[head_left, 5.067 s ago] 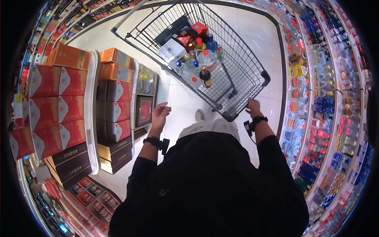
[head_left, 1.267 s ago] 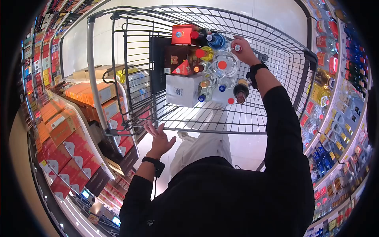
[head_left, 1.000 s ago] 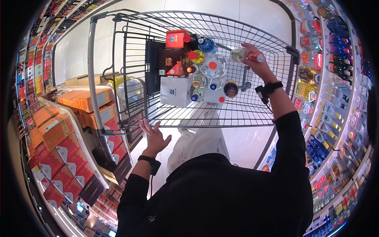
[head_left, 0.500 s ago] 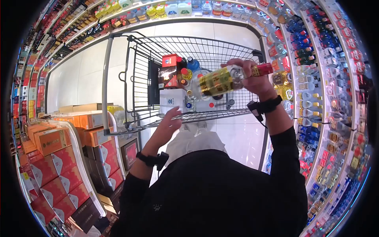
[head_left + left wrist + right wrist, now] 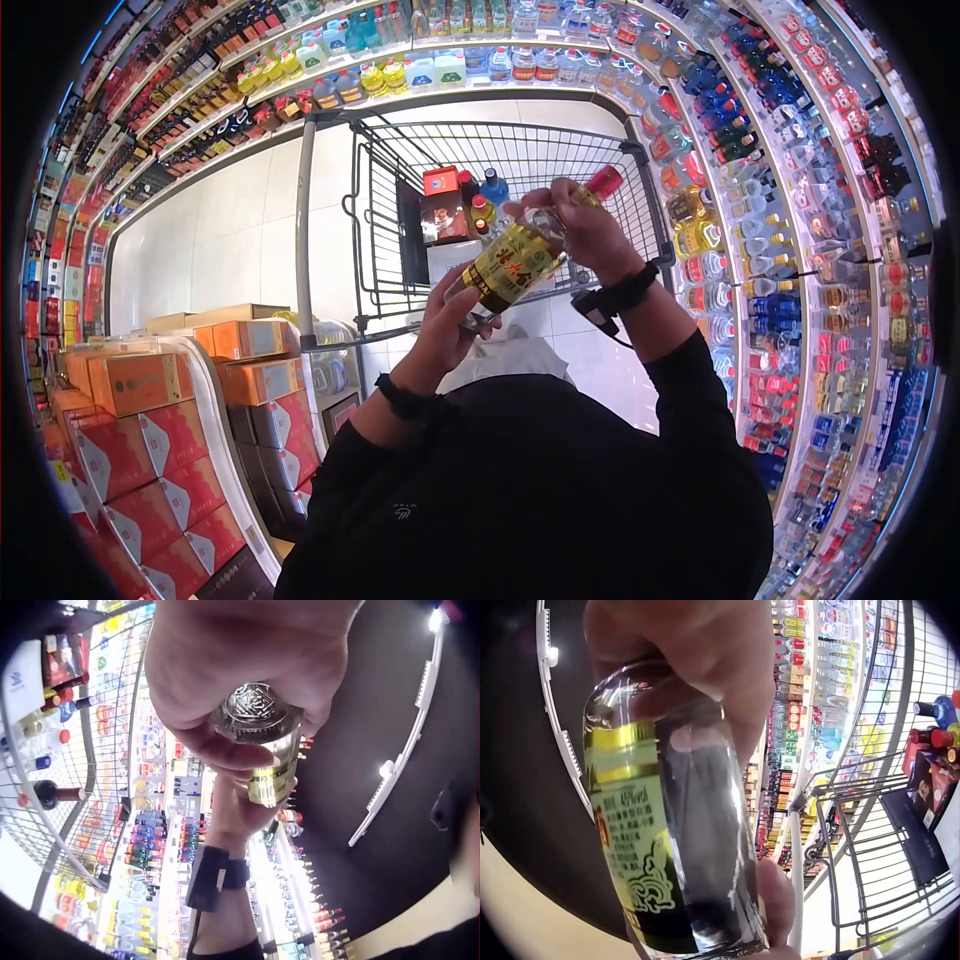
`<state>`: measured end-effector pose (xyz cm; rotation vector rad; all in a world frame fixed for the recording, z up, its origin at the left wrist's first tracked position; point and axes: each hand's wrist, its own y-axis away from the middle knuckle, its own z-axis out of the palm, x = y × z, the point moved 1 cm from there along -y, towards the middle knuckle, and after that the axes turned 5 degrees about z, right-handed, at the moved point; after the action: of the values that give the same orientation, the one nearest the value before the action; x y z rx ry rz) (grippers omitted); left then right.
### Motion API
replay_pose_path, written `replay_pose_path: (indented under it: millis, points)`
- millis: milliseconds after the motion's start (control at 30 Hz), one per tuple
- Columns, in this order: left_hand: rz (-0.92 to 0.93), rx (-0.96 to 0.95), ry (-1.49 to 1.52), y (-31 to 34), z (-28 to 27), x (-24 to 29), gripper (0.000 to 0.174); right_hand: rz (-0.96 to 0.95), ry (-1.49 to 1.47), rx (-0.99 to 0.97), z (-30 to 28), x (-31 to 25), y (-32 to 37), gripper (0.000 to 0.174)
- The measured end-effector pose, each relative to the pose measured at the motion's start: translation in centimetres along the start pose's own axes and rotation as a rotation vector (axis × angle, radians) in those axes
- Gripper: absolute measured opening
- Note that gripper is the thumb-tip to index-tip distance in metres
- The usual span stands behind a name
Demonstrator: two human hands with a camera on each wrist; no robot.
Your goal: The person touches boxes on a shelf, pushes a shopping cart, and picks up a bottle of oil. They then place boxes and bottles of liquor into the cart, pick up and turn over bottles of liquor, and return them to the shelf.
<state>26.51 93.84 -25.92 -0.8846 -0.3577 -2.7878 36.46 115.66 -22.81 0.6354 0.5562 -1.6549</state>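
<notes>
Both hands hold a clear glass liquor bottle (image 5: 512, 262) with a yellow-green label and a red cap, tilted in front of the body. My right hand (image 5: 597, 238) grips it by the neck and shoulder. Around its lower end curl the fingers of my left hand (image 5: 445, 328). In the left wrist view the patterned glass base of the bottle (image 5: 255, 712) shows under the left hand. Small print and "45%vol" are on the label of the bottle (image 5: 637, 840) in the right wrist view. Partly hidden behind it are the goods in the shopping cart (image 5: 385, 290).
The cart carries a brown box (image 5: 443, 218), a red box (image 5: 439, 181), a blue bottle (image 5: 494, 188) and several other bottles. Shelves of bottles (image 5: 770, 240) line the right side and back. Stacked red gift boxes (image 5: 150, 450) and orange boxes (image 5: 140, 378) stand at left.
My right hand has lifted the bottle out of the cart and brought it towards the body. My left hand has left the cart's near side and taken hold of the bottle's lower end.
</notes>
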Motion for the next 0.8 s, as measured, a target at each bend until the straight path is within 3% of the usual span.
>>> replay_pose_path:
  millis: [33, 100, 167, 233, 633, 733, 800]
  points:
    - [0.051, 0.027, -0.015, 0.1, 0.2, -0.1, 0.053, -0.008, 0.008, 0.001, 0.6, 0.5, -0.3, 0.012]
    - [0.102, 0.042, -0.034, 0.3, 0.4, -0.1, 0.053, -0.052, -0.056, 0.284, 1.3, 1.4, -1.0, 0.014]
    - [0.141, 0.084, -0.017, 0.6, 0.6, 0.1, 0.051, -0.05, -0.058, 0.281, 2.6, 1.5, -1.7, 0.022]
    - [0.143, 0.072, -0.035, 0.8, 0.7, 0.3, 0.048, 0.03, 0.017, 0.418, 4.3, 1.0, -2.1, 0.031]
    - [0.066, -0.001, 0.053, 0.9, 2.1, -0.3, 0.046, -0.031, -0.07, 0.532, 6.9, -0.8, -0.4, 0.033]
    - [0.042, -0.023, 0.059, 0.7, 2.3, -1.2, 0.046, -0.059, 0.007, 0.537, 6.5, -1.2, 0.7, 0.027]
    - [0.045, -0.09, 0.096, 0.7, 3.0, -1.7, 0.045, -0.007, -0.096, 0.57, 6.3, -1.5, 1.4, 0.024]
